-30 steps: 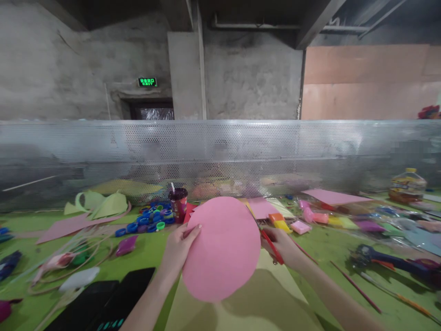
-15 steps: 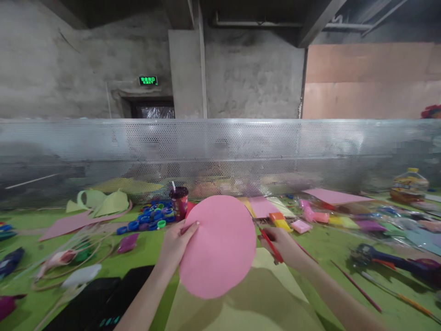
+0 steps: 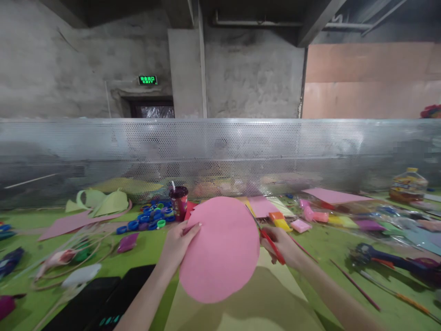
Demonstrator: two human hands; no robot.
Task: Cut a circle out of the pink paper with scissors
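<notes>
A round piece of pink paper is held up before me, its outline slightly uneven. My left hand pinches it at the left edge, thumb on the near face and the other fingers hidden behind. In my right hand are red-handled scissors, fingers closed round the handles. Their blades lie along the paper's upper right edge; whether they are parted I cannot make out. Below the circle, a pale yellow sheet lies on the green tabletop, with the circle's shadow on it.
Blue bottle caps and a dark cup with a straw stand behind my left hand. A black device with digits lies at lower left. Coloured clay packs and a glue gun are at right. A perforated metal screen runs across the back.
The pink circle has turned and shifted a little down and right. Both hands keep their hold, with the scissors still at its right edge.
</notes>
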